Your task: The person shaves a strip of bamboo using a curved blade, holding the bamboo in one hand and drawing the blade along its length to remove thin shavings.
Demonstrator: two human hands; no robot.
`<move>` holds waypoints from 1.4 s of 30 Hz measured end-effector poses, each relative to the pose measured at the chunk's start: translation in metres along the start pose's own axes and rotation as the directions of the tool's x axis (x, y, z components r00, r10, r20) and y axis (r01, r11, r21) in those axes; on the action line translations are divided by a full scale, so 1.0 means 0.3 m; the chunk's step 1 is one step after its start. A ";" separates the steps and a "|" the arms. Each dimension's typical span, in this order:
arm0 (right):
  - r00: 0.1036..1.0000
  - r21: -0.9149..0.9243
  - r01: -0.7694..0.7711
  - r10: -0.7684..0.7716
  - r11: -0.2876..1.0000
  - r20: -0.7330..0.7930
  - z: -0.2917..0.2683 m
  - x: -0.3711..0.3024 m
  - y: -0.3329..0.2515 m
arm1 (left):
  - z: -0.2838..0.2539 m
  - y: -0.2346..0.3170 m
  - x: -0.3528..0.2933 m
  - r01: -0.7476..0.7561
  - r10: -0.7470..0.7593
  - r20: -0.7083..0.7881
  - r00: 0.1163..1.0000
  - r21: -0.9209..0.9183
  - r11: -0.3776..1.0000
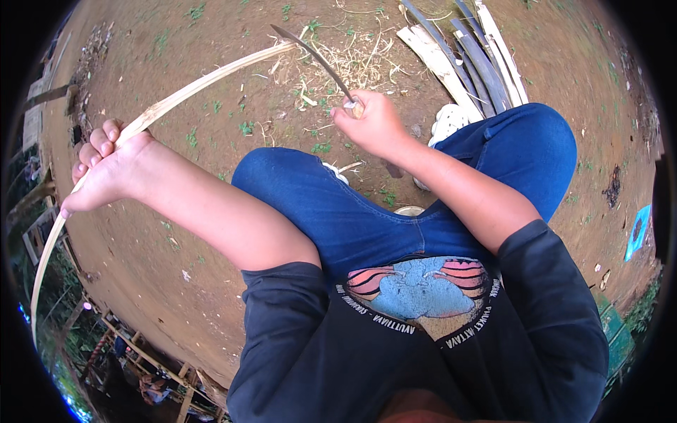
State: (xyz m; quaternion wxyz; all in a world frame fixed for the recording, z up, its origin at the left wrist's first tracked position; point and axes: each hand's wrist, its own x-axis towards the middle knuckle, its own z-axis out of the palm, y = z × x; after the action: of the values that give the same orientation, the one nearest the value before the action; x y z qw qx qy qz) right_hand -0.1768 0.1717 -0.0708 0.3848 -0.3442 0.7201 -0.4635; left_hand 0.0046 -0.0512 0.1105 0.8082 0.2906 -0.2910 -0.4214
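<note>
The left hand [106, 166] is wrapped around a long pale wood strip [204, 86]. The right hand [372, 125] grips a big knife [319, 58] tight, blade at the strip's far end.

Diffuse daylight, fisheye bending, black corners

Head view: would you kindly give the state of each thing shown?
Pale strip: held
Left hand: closed around pale strip
Knife: unsheathed, blade by pale strip's far end
Right hand: closed around knife handle
Shavings: loose, scattered
Long pieces: lying together
Blue jeans: worn
Black shirt: worn
</note>
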 end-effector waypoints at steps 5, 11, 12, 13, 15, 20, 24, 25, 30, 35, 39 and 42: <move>0.997 0.084 -0.066 0.063 0.994 0.037 -0.038 -0.014 -0.096 | -0.003 -0.007 -0.020 -0.023 0.021 0.025 0.999 0.077 0.997; 0.986 0.075 0.131 -0.138 0.989 0.099 0.039 -0.046 -0.075 | 0.078 -0.042 -0.094 0.009 -0.012 0.023 1.000 0.096 0.995; 0.987 0.045 0.153 -0.155 0.987 0.041 0.051 -0.036 -0.012 | 0.083 -0.042 -0.101 0.006 -0.009 0.026 1.000 0.104 0.995; 0.989 0.036 0.140 -0.142 0.989 0.052 0.039 -0.024 -0.008 | 0.078 -0.035 -0.101 -0.003 0.000 0.023 1.000 0.117 0.993; 0.991 0.018 0.114 -0.115 0.993 0.074 0.024 -0.010 -0.003 | 0.072 -0.030 -0.093 -0.018 0.015 0.028 0.999 0.115 0.993; 0.978 0.046 0.166 -0.170 0.985 0.120 0.028 -0.055 -0.112 | 0.064 -0.045 -0.079 0.010 -0.012 0.022 1.000 0.080 0.997; 0.991 0.019 0.069 -0.071 0.997 0.111 0.011 -0.025 -0.005 | 0.066 -0.020 -0.082 -0.010 0.009 0.028 1.000 0.065 0.998; 0.995 -0.011 0.009 -0.008 1.000 0.103 0.001 -0.017 -0.009 | 0.062 -0.018 -0.092 -0.023 0.020 0.033 0.999 0.079 0.997; 0.982 0.056 0.135 -0.141 0.989 0.126 0.032 -0.053 -0.074 | 0.055 -0.032 -0.064 0.030 -0.033 0.038 0.999 0.073 0.997; 0.995 0.008 0.054 -0.055 0.998 0.086 0.009 -0.008 -0.004 | 0.059 -0.026 -0.087 -0.017 0.010 0.066 0.998 0.103 0.995; 0.986 -0.050 -0.023 0.031 0.998 0.163 0.021 -0.007 0.031 | 0.060 -0.028 -0.077 -0.004 -0.004 0.084 0.996 0.095 0.995; 0.973 -0.242 -0.196 0.219 0.950 0.075 -0.034 0.054 0.217 | 0.075 0.046 -0.063 -0.065 0.064 0.159 0.985 0.003 0.998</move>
State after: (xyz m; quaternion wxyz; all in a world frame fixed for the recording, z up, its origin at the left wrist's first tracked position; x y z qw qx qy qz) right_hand -0.2022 0.1837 -0.1325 0.4242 -0.3321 0.7814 -0.3149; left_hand -0.0134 -0.0336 0.1309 0.7945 0.2501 -0.3655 -0.4156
